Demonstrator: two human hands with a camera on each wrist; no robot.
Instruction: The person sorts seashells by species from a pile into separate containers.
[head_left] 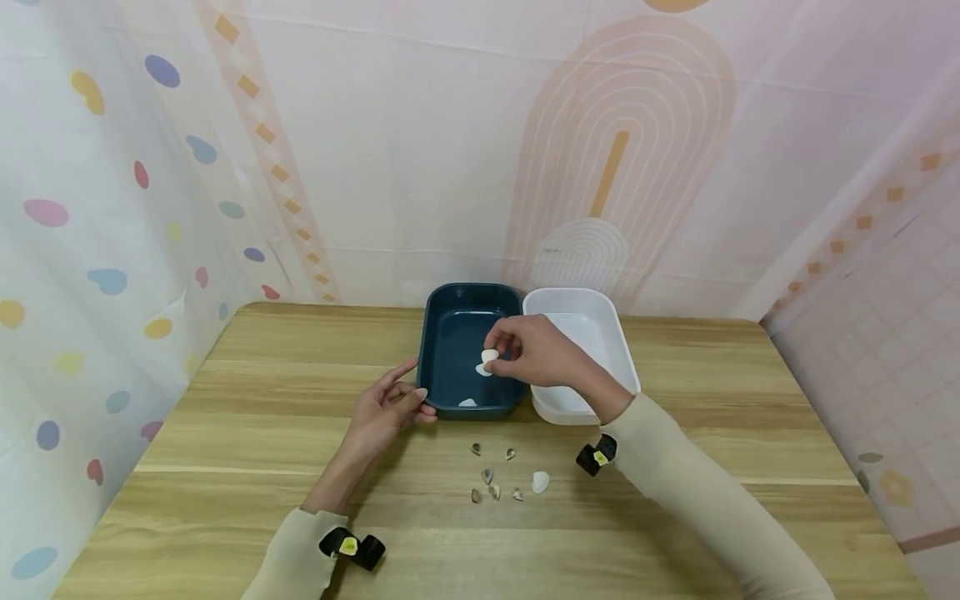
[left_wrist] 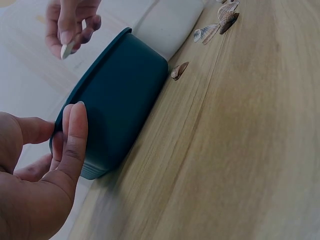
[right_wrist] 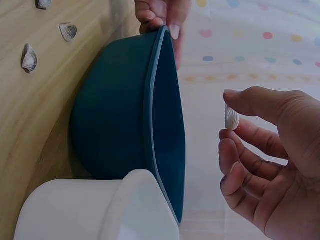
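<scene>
A white ribbed seashell (right_wrist: pixel 231 118) is pinched between thumb and fingertips of my right hand (head_left: pixel 542 352), above the dark teal tray (head_left: pixel 450 333). Inside that tray lie white shells, one (head_left: pixel 468 402) by the near wall and another (head_left: pixel 482 369) just under the held shell in the head view. My left hand (head_left: pixel 384 415) holds the tray's near left corner, thumb and fingers around the rim in the left wrist view. On the table in front lie several small brownish shells (head_left: pixel 487 476) and a larger white shell (head_left: pixel 540 482).
Right beside the teal tray stands a white tray (head_left: pixel 626 367), partly behind my right forearm. Both rest toward the back of the wooden table (head_left: pixel 285 375). A patterned curtain (head_left: pixel 405 150) hangs behind and along the sides.
</scene>
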